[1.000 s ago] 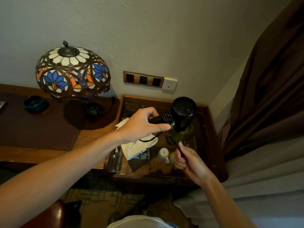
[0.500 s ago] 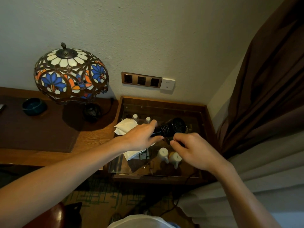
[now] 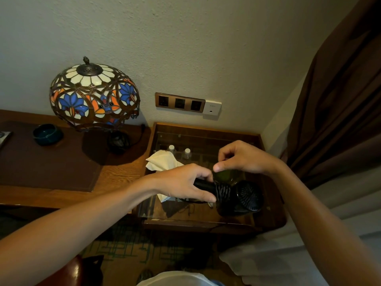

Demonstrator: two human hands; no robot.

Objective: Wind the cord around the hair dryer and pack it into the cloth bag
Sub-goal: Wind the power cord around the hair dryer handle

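A black hair dryer [image 3: 240, 198] hangs over the glass-topped side table [image 3: 208, 133], its round grille facing me on the right. My left hand [image 3: 186, 184] grips its handle from the left. Black cord [image 3: 222, 190] is wound in several turns where the handle meets the body. My right hand [image 3: 242, 157] hovers just above and behind the dryer, thumb and fingers pinched together, apparently on the cord, which is blurred there. The cream cloth bag [image 3: 161, 162] lies crumpled on the table's left side, partly hidden by my left hand.
A stained-glass lamp [image 3: 93, 98] stands on the wooden desk [image 3: 115, 174] to the left, with a dark bowl [image 3: 47, 134] beyond it. Wall sockets [image 3: 180, 103] sit above the table. Two small bottles [image 3: 186, 152] show under the glass. A brown curtain [image 3: 338, 100] hangs on the right.
The dryer has swung down and right, its grille now facing me. My right hand has risen from below the dryer to above and behind it, carrying the cord around.
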